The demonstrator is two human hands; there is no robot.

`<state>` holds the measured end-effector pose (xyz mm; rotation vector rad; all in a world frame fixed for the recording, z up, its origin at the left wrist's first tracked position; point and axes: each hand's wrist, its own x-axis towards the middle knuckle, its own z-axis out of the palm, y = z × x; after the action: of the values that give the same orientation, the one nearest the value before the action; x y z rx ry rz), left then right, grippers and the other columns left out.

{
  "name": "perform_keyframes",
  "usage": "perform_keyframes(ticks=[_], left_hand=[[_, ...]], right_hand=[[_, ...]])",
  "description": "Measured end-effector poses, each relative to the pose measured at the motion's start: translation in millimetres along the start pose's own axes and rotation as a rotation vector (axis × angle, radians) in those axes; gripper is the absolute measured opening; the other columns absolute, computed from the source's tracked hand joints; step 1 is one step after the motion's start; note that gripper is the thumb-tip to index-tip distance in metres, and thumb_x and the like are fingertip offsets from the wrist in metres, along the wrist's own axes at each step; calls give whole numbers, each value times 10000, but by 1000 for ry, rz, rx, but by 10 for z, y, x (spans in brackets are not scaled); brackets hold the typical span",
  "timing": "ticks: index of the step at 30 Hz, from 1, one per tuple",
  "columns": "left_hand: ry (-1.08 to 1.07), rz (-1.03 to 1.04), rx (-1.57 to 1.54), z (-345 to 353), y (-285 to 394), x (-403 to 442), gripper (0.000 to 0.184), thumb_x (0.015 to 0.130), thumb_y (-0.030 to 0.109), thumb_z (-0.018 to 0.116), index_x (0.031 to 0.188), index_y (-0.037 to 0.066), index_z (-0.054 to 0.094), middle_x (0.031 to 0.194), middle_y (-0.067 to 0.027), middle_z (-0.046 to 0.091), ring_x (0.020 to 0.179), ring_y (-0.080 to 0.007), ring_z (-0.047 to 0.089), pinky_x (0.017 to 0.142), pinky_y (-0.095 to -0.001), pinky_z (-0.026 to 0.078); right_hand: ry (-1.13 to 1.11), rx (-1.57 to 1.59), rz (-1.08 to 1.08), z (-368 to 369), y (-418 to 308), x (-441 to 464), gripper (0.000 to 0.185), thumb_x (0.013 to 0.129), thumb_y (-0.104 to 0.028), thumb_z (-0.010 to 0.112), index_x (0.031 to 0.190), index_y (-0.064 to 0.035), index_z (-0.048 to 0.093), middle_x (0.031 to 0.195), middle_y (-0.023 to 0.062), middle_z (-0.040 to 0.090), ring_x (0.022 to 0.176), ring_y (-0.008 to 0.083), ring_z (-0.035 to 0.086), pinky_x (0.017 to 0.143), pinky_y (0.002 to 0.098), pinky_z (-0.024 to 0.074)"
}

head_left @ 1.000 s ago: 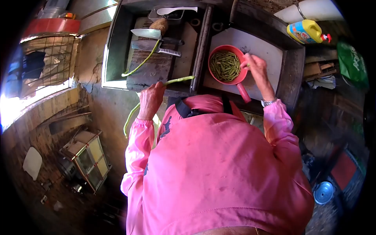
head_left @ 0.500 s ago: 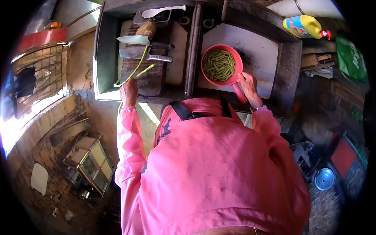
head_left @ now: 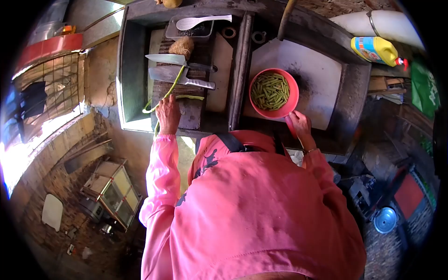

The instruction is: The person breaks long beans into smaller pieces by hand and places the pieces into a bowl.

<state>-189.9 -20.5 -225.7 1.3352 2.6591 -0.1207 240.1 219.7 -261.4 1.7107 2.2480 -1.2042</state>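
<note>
My left hand (head_left: 168, 114) is closed around long green beans (head_left: 175, 83) at the near edge of a dark wooden board (head_left: 189, 120). One bean strand runs up across the knives, and another end lies to the right over the board. A knife with a dark handle (head_left: 165, 59) and a cleaver with a metal handle (head_left: 163, 74) lie side by side on the board. My right hand (head_left: 301, 128) grips the handle of a red dipper (head_left: 295, 84). Short cut bean pieces (head_left: 269, 92) fill its bowl, which rests in the right basin.
Past the knives are a brown fibrous clump (head_left: 182, 46) and a clear plastic container (head_left: 171, 33) with a white rice paddle (head_left: 198, 21) across it. A raised divider (head_left: 240, 70) separates the basins. A yellow bottle (head_left: 375, 50) stands beyond the right rim.
The view has shifted slightly. My left hand has moved forward over the board, and the raised bean end has dropped flatter. My right hand now wraps more fully around the dipper's handle.
</note>
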Motion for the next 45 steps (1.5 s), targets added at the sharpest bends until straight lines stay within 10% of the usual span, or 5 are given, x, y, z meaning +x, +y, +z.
perform_keyframes(ticks=[17,22,35,41,45], left_hand=[[-242,197,-566,1053,1721,2174,175,717,55,570,853,21,673,890,-230,656,892,-407,632,796,-484,506],[-312,-175,-577,1615,1699,2045,150,759,109,587,838,31,688,868,-232,661,876,-423,638,765,-483,516],[-288,-166,-440,1630,1797,1960,147,734,106,617,854,51,683,890,-215,672,871,-397,653,736,-482,525],[139,-298,-622,1809,1826,1053,141,784,88,583,898,5,573,832,-249,635,804,-436,620,696,-520,487],[-279,-377,-744,1439,1665,461,134,786,57,546,908,2,541,852,-269,617,834,-451,609,705,-524,471]], right_hand=[[-96,-17,58,88,-108,15,311,870,-347,622,874,-38,653,783,174,650,754,383,616,687,441,469],[-111,110,90,72,-144,34,314,870,-339,622,856,-25,631,787,180,638,727,372,600,677,429,457],[-146,170,173,98,-103,68,300,869,-300,642,940,-8,655,796,184,647,720,318,629,689,383,474],[-166,167,220,106,-97,70,291,866,-280,661,948,-1,669,800,163,658,705,278,624,688,359,480],[-170,202,239,136,-13,71,290,869,-275,666,960,0,680,825,155,675,735,247,642,711,348,487]])
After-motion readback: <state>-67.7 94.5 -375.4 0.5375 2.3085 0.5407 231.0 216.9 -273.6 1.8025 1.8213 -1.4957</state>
